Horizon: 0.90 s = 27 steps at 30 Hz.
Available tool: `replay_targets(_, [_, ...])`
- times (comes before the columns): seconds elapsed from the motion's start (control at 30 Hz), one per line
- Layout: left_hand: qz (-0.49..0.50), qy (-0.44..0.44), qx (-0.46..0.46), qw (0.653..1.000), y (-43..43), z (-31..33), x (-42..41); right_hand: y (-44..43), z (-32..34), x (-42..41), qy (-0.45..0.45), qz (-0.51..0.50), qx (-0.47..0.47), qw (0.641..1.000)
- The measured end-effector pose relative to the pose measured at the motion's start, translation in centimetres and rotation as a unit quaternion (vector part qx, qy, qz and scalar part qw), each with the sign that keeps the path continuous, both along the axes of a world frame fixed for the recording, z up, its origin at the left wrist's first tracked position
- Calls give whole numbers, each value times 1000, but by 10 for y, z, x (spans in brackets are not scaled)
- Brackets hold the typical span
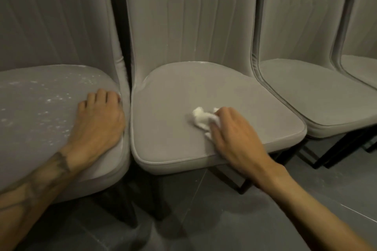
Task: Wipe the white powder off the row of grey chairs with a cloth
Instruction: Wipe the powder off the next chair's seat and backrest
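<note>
The left hand [100,116] lies flat and relaxed, fingers fairly straight, on the right edge of the left chair [30,149] seat, holding nothing. The right hand [232,130] grips a crumpled white cloth [201,118], fingers curled over it and pressing it onto the seat of the middle chair [183,87], slightly right of the seat's centre. White powder [55,98] speckles the left chair's seat, to the left of the resting hand. A thin pale trace also shows along the far edge of the middle seat. Two more grey chairs [316,91] stand in the row to the right, on a dark tiled floor [204,220].
</note>
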<state>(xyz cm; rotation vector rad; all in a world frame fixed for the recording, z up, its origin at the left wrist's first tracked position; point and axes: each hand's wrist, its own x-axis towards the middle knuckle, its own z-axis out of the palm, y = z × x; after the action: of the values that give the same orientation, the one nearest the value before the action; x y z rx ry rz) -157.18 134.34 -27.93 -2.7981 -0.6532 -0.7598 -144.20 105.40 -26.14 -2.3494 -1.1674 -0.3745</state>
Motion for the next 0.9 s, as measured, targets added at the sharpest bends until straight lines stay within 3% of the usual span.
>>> replay_targets(0.1, [4, 1, 9, 1000, 1, -3, 1, 11, -6, -12, -35, -30, -12, 999])
replay_targets(0.27, [10, -7, -10, 1000, 1, -4, 4, 72, 2, -73, -34, 187, -52, 980])
replay_targets(0.43, [2, 11, -23, 1000, -3, 2, -2, 111, 8, -27, -14, 79, -52, 995])
replay_targets(0.6, [11, 31, -35, 999, -2, 1, 1, 122, 10, -22, 15, 199, -91, 976])
replay_targets(0.9, [6, 3, -35, 999, 6, 3, 31, 135, 5, 161, 42, -38, -93, 994])
